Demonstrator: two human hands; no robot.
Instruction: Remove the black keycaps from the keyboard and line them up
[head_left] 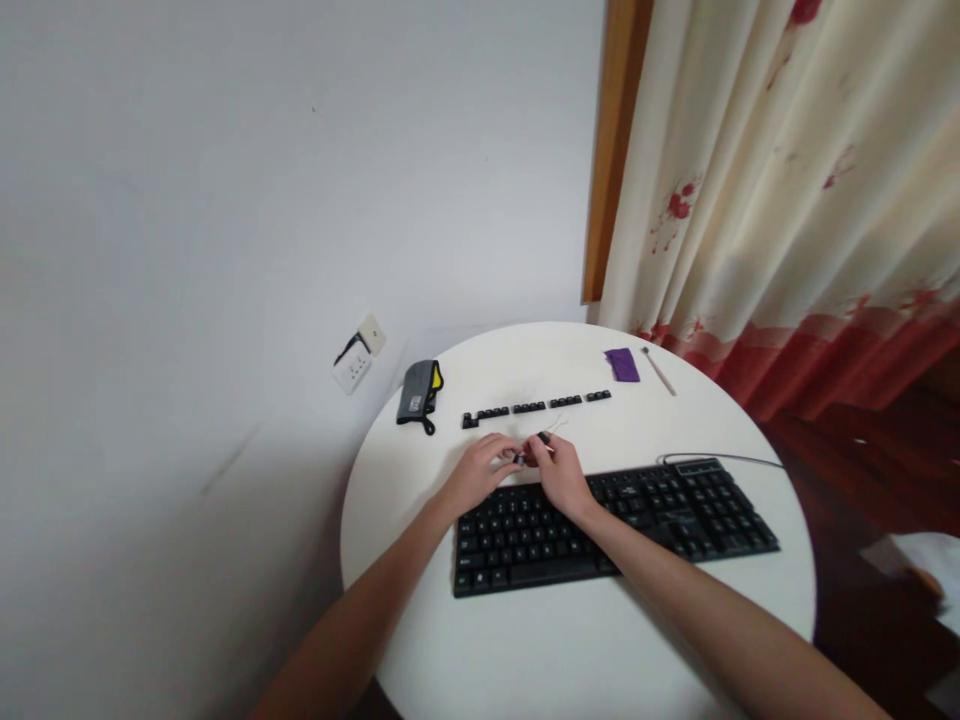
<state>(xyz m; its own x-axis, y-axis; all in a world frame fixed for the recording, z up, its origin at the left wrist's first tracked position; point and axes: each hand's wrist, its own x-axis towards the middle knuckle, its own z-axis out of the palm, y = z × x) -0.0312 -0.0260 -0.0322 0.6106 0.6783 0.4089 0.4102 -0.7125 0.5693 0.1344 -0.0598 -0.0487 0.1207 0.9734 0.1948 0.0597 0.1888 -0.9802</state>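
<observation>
My left hand (480, 472) is closed, thumb and fingers pinching a small black keycap (518, 458) above the upper left edge of the keyboard. Right beside it, my right hand (559, 475) is closed round a wire keycap puller (544, 438); its thin wires stick out past the fingers. The fingertips of both hands nearly meet at the keycap. Under my wrists lies a black keyboard (555, 570), partly covered by the right forearm. Beyond the hands, several loose black keycaps (529, 407) lie in a row of small groups.
Everything lies on a round white table (420, 620) against the wall. A grey pouch (416, 392) is at the back left. A purple cloth (622, 365) and a thin brush (660, 373) lie at the back right. The keyboard's cable (739, 458) runs off the right edge.
</observation>
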